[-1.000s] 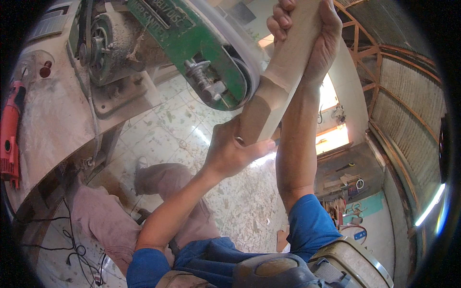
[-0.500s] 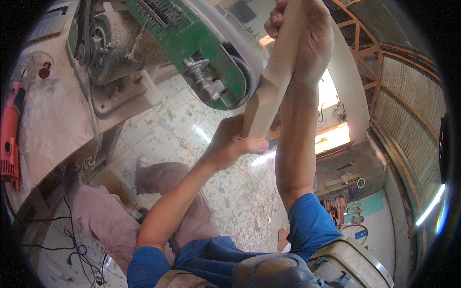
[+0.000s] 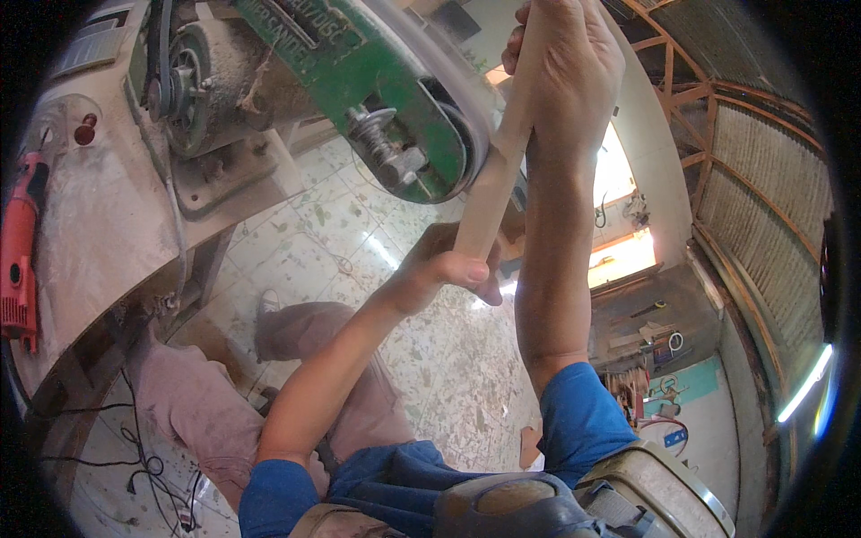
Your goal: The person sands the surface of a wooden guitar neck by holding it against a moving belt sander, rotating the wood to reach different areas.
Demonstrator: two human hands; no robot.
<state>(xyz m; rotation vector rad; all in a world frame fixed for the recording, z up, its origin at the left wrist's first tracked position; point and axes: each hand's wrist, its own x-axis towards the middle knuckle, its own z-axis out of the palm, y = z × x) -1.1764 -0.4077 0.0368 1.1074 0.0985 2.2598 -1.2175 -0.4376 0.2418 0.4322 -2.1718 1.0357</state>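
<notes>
A long pale piece of wood [image 3: 491,199] slants up and to the right, its narrow edge toward me. My left hand [image 3: 446,266] grips its lower end, the thumb lying across the edge. Further up, my right hand [image 3: 574,85] is wrapped round the upper part, with the fingers curled over its far side. The left side of the wood is against or very close to the rounded nose of a green belt sander [image 3: 395,134]; exact contact cannot be made out. The sander's belt [image 3: 462,94] looks smeared, and a spring and bolt [image 3: 386,143] show on its side.
A dusty motor [image 3: 211,90] sits left of the sander. On the bench [image 3: 108,242] lies a red power tool [image 3: 20,255]. Black cords [image 3: 148,466] trail below it. The tiled floor [image 3: 448,386] is littered with scraps. Tools hang by the right wall [image 3: 659,341].
The wood has rolled in my hands, so its broad face has turned away and a narrower edge shows. My left thumb and fingers have shifted slightly around its lower end.
</notes>
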